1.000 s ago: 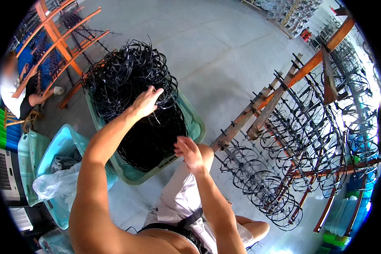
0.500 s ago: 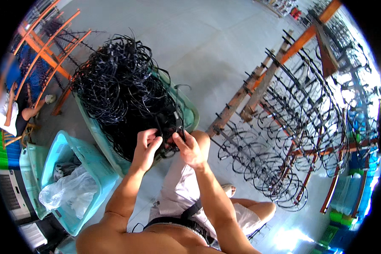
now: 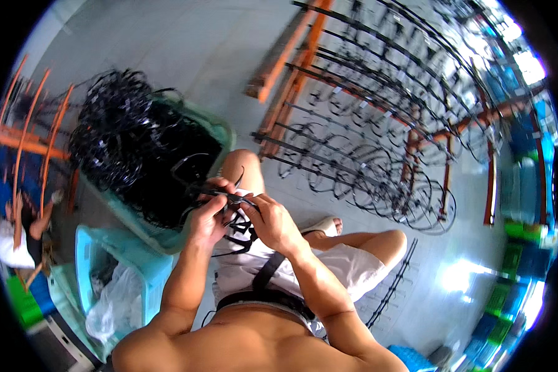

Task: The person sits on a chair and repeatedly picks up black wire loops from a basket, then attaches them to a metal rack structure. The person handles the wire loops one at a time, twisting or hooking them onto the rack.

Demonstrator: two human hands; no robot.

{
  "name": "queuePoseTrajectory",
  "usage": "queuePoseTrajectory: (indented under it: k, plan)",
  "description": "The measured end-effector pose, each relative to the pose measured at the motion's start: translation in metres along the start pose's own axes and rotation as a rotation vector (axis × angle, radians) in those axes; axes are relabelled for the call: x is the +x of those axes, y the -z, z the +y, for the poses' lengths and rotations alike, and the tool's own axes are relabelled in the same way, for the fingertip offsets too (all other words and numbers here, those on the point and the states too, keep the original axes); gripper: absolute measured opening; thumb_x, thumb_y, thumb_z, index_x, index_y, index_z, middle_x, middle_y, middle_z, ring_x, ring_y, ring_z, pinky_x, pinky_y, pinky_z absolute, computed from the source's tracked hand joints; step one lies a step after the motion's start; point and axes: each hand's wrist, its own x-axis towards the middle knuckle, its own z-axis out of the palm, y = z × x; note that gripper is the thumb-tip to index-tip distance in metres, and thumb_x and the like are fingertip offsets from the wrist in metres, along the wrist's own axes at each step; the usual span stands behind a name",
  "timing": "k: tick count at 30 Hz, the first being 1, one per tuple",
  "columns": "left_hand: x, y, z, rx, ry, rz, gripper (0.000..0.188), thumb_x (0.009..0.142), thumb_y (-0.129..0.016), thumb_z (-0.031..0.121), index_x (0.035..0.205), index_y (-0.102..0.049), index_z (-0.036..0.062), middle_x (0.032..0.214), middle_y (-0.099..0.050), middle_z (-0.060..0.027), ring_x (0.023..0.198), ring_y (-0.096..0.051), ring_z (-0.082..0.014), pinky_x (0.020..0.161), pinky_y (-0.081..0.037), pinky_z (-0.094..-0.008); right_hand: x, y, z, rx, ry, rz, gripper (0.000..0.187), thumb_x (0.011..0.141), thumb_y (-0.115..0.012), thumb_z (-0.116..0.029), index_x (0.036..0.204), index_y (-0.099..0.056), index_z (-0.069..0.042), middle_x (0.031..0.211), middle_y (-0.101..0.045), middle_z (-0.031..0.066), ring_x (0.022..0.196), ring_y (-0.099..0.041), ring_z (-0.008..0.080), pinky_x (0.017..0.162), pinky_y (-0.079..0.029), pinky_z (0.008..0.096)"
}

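I sit on the floor with both hands raised above my lap. My left hand (image 3: 206,218) and my right hand (image 3: 270,221) are both closed on a small bunch of black curved wire pieces (image 3: 226,197), held between them. Some black strands hang down onto my white shorts (image 3: 254,266). Just to the left stands a green tub (image 3: 220,133) heaped with many more black wire pieces (image 3: 130,149).
An orange-framed rack (image 3: 378,118) hung with rows of black wire loops lies across the floor to the right. A light blue crate (image 3: 115,260) holding a clear plastic bag (image 3: 115,304) sits lower left. Another person (image 3: 18,229) sits at the far left by orange racks.
My left hand drew back from the tub's heap and met my right hand over my lap, both now gripping a bunch of wire pieces. The view swung right.
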Motion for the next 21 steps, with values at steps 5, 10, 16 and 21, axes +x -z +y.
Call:
queuePoseTrajectory:
  k: [5,10,16,21]
  plan:
    - [-0.005,-0.039,0.005,-0.328,-0.027,-0.223,0.013,0.084,-0.063,0.015,0.089,-0.051,0.0122,0.081,-0.038,0.0018,0.071,-0.046,-0.0112,0.080,-0.045,-0.0422,-0.051,0.077,-0.004,1.243,-0.494,0.296,0.036,0.098,-0.043,-0.032,0.087,-0.057,-0.001,0.061,-0.051,0.0032,0.051,-0.047,0.0106,0.047,-0.039,0.0224]
    - [0.004,-0.077,-0.021,0.281,-0.218,-0.310,0.015,0.085,-0.057,0.010,0.100,-0.056,0.0082,0.081,-0.045,-0.0022,0.062,-0.041,-0.0112,0.058,-0.034,-0.0272,-0.094,0.133,0.012,0.982,-0.319,0.671,0.036,0.098,-0.044,-0.033,0.086,-0.055,-0.001,0.051,-0.046,0.0009,0.037,-0.038,0.0074,0.038,-0.032,0.0211]
    - [-0.012,-0.113,-0.057,0.643,0.090,-0.468,0.049,0.088,-0.058,0.034,0.127,-0.048,0.0049,0.086,-0.053,-0.0029,0.058,-0.039,-0.0072,0.054,-0.032,-0.0209,-0.079,0.140,-0.001,0.519,-0.434,0.420,0.027,0.093,-0.055,-0.027,0.091,-0.064,-0.003,0.054,-0.053,0.0025,0.044,-0.048,0.0117,0.044,-0.037,0.0269]
    - [-0.009,-0.125,-0.051,0.100,0.571,-0.029,0.046,0.090,-0.052,0.041,0.119,-0.054,0.0053,0.077,-0.055,0.0005,0.056,-0.040,-0.0086,0.053,-0.033,-0.0227,-0.081,0.142,-0.017,-0.043,-0.186,0.110,0.021,0.086,-0.062,-0.026,0.100,-0.064,-0.010,0.057,-0.058,0.0140,0.053,-0.060,0.0326,0.050,-0.048,0.0381]
